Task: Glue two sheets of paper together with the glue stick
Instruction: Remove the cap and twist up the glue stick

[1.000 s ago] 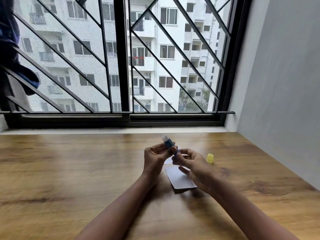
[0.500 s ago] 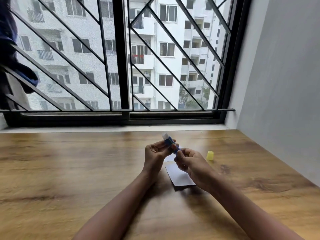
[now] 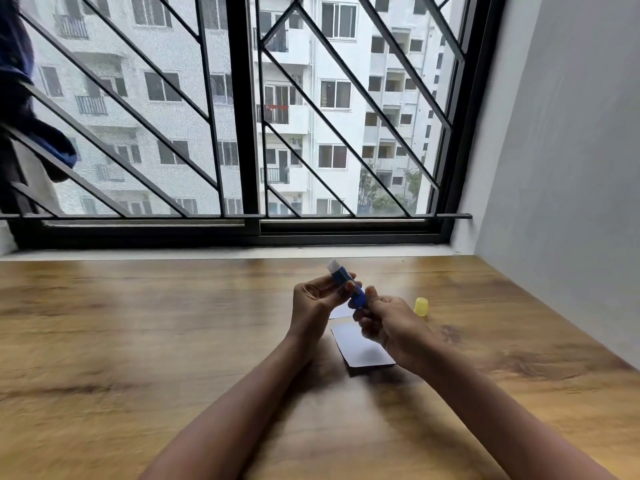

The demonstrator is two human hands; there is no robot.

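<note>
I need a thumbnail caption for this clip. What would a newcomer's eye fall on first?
The blue glue stick, uncapped and tilted, is gripped by the left hand and right hand above the middle of the wooden table. Under the hands lies white paper, and the yellow cap stands on the table just to their right. Behind, a big barred window shows white apartment blocks.

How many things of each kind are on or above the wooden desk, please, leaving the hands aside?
Glue stick: 1
Yellow cap: 1
White paper: 2, near piece and far piece
Total: 4
</note>
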